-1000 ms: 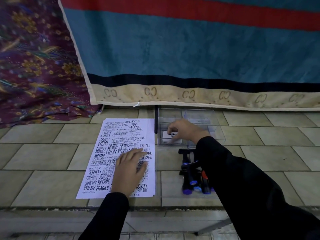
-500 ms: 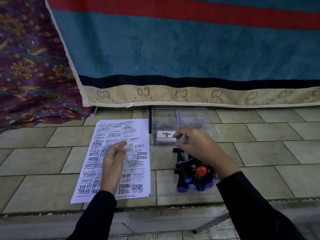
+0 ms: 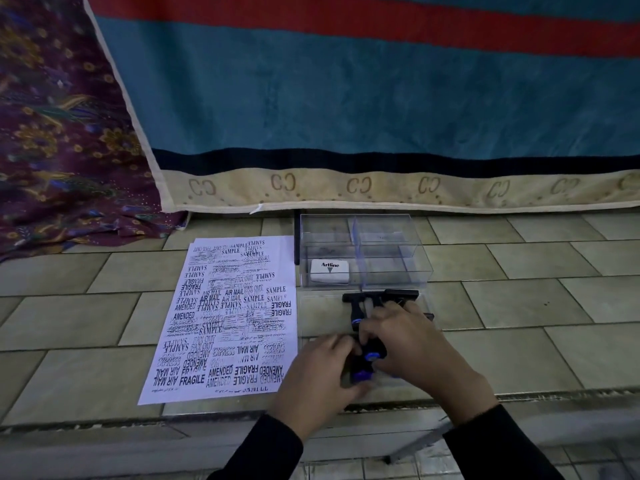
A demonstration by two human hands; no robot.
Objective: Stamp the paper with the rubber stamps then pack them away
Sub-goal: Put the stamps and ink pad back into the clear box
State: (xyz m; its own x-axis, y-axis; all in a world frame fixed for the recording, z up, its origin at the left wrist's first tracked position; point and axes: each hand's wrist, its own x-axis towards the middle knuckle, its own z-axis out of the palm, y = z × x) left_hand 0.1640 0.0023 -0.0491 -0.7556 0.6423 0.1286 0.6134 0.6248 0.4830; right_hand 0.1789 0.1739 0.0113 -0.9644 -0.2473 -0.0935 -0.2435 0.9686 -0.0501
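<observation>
A white sheet of paper (image 3: 228, 317) covered in black stamp prints lies flat on the tiled surface. To its right stands a clear plastic box (image 3: 363, 252) with dividers; a white Artline ink pad (image 3: 329, 270) sits in its front left part. In front of the box lies a bunch of black rubber stamps (image 3: 372, 301) with blue handle ends. My left hand (image 3: 318, 375) and my right hand (image 3: 412, 344) are both closed around this bunch from either side, hiding most of it.
A blue, red and cream blanket (image 3: 346, 116) hangs at the back, with a purple floral cloth (image 3: 62, 133) to its left. The tiled ledge's front edge (image 3: 104, 420) runs just below the paper. A thin dark stick (image 3: 296, 237) lies left of the box.
My left hand has left the paper and moved right onto the stamps. My right hand came back from the box down onto the same bunch. The camera moved closer.
</observation>
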